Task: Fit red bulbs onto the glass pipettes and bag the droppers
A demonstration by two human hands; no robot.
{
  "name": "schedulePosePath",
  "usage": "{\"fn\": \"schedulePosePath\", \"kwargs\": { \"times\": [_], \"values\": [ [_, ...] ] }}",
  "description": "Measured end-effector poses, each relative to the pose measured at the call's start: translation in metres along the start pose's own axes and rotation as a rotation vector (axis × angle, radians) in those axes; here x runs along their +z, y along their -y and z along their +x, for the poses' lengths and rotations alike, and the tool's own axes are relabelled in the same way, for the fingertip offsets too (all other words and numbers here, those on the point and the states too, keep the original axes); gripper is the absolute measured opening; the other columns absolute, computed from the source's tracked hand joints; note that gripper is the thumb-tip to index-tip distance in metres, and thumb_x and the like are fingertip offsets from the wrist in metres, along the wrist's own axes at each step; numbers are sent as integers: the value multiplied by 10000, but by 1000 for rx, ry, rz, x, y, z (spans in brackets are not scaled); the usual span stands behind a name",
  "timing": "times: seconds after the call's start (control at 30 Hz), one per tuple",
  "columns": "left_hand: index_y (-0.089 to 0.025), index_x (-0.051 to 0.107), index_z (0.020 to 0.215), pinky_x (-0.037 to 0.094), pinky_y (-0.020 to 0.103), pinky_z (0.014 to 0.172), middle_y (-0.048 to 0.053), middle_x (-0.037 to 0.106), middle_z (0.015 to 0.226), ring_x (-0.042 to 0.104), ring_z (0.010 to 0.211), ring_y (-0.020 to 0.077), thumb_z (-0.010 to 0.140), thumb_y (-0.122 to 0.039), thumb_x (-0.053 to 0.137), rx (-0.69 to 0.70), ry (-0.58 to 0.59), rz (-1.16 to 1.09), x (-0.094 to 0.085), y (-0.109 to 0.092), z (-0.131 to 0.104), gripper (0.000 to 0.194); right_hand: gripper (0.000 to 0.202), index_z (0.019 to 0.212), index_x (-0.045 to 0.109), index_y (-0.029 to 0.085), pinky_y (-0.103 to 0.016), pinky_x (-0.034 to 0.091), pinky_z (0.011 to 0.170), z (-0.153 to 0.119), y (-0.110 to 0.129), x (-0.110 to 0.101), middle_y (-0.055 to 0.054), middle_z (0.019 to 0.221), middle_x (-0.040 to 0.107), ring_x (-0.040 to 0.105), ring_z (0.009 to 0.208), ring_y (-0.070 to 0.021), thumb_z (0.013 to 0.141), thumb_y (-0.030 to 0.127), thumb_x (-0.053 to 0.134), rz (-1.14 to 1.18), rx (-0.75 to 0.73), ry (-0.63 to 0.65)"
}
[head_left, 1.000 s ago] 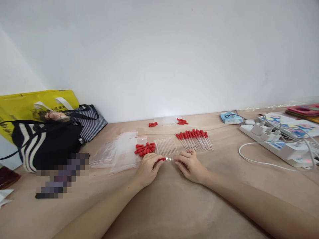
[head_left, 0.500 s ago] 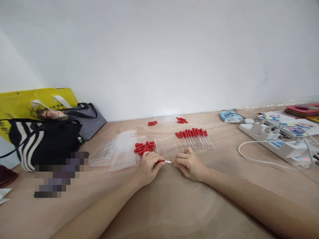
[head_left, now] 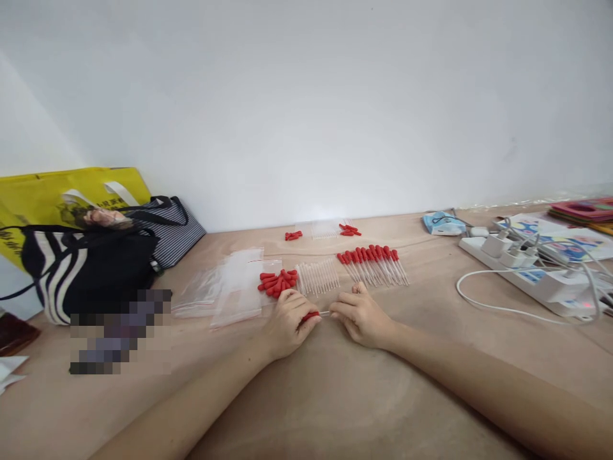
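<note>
- The left hand point(head_left: 290, 326) is pinching a red bulb point(head_left: 310, 315), and the right hand point(head_left: 361, 316) is gripping a thin clear tube point(head_left: 325, 313) between them, low over the bench point(head_left: 345, 396).
- Joined so far: red-capped droppers point(head_left: 370, 257) are lying in a row beyond the right hand.
- Unjoined: bare tubes point(head_left: 317, 278) are lying beside that row, loose bulbs point(head_left: 278, 282) heaping to their left.
- Fingers are covering most of the held pair, leaving the tube's seating unclear; pixelation point(head_left: 124, 332) is masking something leftward.
</note>
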State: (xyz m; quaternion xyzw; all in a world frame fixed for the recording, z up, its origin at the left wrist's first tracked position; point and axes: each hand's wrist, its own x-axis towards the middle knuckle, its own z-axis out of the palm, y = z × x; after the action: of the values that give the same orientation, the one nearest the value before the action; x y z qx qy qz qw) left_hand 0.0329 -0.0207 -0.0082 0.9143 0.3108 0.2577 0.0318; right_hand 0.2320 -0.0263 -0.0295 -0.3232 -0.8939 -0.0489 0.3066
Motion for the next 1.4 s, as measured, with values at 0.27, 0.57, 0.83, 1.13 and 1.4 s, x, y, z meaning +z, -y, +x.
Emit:
{"fn": "schedulePosePath", "kwargs": {
  "times": [0.27, 0.57, 0.83, 1.13, 1.4],
  "values": [
    [-173, 561, 739, 342, 341, 788, 22, 608, 682, 513, 699, 159, 850, -253, 417, 54, 11, -11, 3, 2, -1, 198, 286, 772, 598, 155, -291, 224, 668, 2, 3, 5, -24, 672, 543, 410, 594, -114, 867, 170, 328, 42, 14, 39],
    [-188, 584, 792, 302, 357, 832, 11, 634, 753, 523, 755, 161, 860, -235, 430, 1, -23, 36, 1, 3, -1, 175, 233, 857, 614, 178, -299, 219, 681, 8, 4, -7, -26, 725, 572, 456, 711, -136, 867, 226, 386, 21, 41, 100],
    [-157, 534, 997, 358, 349, 821, 78, 561, 930, 492, 901, 203, 818, -259, 498, -92, -231, 89, 2, 8, -4, 209, 202, 870, 625, 205, -306, 214, 666, -1, -4, -16, -42, 755, 612, 484, 744, -163, 819, 207, 429, -99, 158, 96],
    [-171, 523, 752, 363, 216, 549, -14, 501, 630, 467, 576, 114, 845, -218, 422, -52, 133, -85, 3, 9, -3, 145, 178, 906, 529, 165, -300, 228, 691, 18, -49, -3, -22, 724, 640, 557, 746, -183, 768, 227, 434, -220, 835, -133],
    [-168, 531, 749, 343, 206, 524, -21, 484, 602, 450, 552, 109, 833, -216, 428, -92, 160, -91, 0, 8, -1, 142, 163, 863, 534, 162, -340, 213, 715, 44, -51, 9, -82, 808, 650, 570, 773, -218, 758, 212, 419, -318, 984, 15]
  ]
}}
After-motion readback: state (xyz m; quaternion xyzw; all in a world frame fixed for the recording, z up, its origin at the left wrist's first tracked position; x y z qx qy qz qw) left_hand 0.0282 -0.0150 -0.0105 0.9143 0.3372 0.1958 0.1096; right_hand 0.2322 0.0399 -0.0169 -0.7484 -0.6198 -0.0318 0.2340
